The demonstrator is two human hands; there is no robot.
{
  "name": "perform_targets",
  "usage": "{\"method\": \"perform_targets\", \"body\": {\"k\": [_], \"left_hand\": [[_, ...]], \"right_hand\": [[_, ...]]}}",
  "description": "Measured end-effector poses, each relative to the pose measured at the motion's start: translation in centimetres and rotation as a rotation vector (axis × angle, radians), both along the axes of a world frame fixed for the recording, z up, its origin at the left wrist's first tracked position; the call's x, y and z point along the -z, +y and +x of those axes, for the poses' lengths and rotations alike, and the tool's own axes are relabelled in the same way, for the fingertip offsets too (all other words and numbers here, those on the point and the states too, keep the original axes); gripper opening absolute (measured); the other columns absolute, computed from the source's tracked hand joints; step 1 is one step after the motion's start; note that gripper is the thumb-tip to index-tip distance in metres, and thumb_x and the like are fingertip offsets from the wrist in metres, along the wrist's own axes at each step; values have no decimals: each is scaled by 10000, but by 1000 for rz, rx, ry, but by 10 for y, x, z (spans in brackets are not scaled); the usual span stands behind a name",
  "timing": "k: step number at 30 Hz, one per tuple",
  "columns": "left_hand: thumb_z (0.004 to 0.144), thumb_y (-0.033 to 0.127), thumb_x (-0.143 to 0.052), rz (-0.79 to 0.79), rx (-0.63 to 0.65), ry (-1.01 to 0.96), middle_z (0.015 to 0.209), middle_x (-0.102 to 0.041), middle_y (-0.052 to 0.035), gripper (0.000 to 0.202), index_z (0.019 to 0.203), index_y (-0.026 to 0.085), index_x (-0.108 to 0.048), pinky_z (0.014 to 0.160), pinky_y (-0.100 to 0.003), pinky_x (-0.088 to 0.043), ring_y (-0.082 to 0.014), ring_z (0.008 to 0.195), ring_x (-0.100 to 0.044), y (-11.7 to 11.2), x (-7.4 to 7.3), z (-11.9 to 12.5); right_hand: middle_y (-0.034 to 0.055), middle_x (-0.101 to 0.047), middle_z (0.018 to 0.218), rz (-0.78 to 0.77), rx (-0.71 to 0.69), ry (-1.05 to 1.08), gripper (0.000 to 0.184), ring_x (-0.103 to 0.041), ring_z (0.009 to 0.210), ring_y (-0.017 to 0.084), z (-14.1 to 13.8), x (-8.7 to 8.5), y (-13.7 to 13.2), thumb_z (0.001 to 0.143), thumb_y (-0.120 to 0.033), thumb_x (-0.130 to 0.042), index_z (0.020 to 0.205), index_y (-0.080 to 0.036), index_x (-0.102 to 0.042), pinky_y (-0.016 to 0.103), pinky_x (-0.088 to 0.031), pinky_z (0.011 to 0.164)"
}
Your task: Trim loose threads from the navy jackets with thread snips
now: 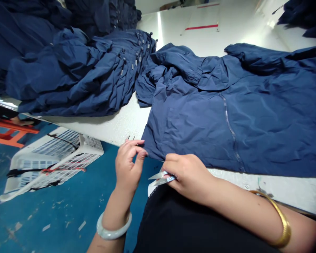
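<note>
A navy blue zip jacket (197, 123) lies spread on the white table in front of me, its hem toward my body and its zipper running across it. My left hand (129, 163) has thumb and fingers closed at the jacket's left lower corner; the contact there is small and partly hidden. In my right hand (188, 175) is a pair of thread snips (162, 178), blades apart and pointing left, with blue-and-white marks near the grip. The curled right fingers also rest against the jacket's hem. Most of the snips' handle is hidden by my palm.
A pile of navy jackets (76, 73) with cord ends covers the table's left side. More dark garments (302, 17) lie at the far right. Below the table edge are a white plastic basket (92, 151) and an orange stool (13, 131) on the blue floor (76, 207).
</note>
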State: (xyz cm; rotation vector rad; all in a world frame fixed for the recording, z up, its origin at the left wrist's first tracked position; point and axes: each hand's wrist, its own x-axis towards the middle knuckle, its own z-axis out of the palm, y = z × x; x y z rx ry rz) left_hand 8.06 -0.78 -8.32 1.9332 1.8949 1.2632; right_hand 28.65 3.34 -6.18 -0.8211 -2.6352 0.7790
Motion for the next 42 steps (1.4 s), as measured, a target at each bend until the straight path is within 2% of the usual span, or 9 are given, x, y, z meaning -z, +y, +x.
{"method": "perform_targets", "body": {"k": [2,5,14,19,23,28,32,36,42], "left_hand": [[873,369,-640,-49,76,75,1195,-694,-56,124,913,264,-695,1185,-502,-195,-260,1243,-546,3,1,5],[789,402,-729,-121,164,153,1313,-647,-62,372,1143,300,-673,1198,-561,-17,-308,1352,-457,7,6,6],[776,474,-728,-134,156,382,1308,-646,-58,557,1304,355,-598,1162,-576,142,-328,1290,-513,6,5,5],[807,293,-710,2,73,348,1278,-657,-59,466,1261,329,-611,1191,-572,36,-308,1273,-521,4,-6,14],[733,78,-588,71,49,307,1020,-702,-28,302,952,277,-646,1189,-544,-136,-247,1043,-616,12,-12,19],[624,21,-492,164,16,399,729,-612,-9,258,754,242,-511,931,-432,-416,-205,740,-557,25,-8,25],[732,18,-483,345,-26,407,676,-606,-5,215,718,233,-489,749,-368,-392,-182,664,-535,32,-8,32],[777,33,-522,400,-45,411,677,-611,-1,200,733,227,-499,750,-369,-385,-178,673,-544,35,-14,38],[793,49,-563,377,-38,397,690,-624,-3,191,738,222,-503,769,-379,-386,-180,691,-561,36,-21,42]], "right_hand": [[16,-655,977,73,68,-50,143,-577,661,133,2,0,2,854,-157,-551,909,-219,-667,296,-277,550],[58,-649,1113,162,179,-159,240,-607,653,140,9,1,7,867,-111,-522,1022,-212,-675,304,-274,537],[54,-665,929,74,230,-208,210,-602,668,173,15,7,13,831,-89,-522,965,-182,-654,308,-294,556],[1,-631,877,-139,294,106,205,-572,782,152,21,1,23,773,-64,-529,889,-214,-607,263,-363,673],[-7,-629,861,-136,235,153,207,-553,756,136,23,-4,25,773,-69,-522,886,-214,-619,254,-362,668],[-5,-653,875,-149,199,117,231,-587,779,140,23,-3,23,769,-66,-530,898,-214,-651,255,-374,680],[-7,-634,849,-160,234,197,195,-577,770,140,20,-5,30,790,-72,-540,875,-212,-647,256,-381,678],[18,-615,950,-131,305,357,228,-569,873,159,11,-11,41,783,-48,-547,925,-208,-627,265,-404,743],[14,-600,895,-163,290,406,111,-559,835,160,-3,-17,50,834,-108,-575,848,-207,-622,270,-414,747]]}}
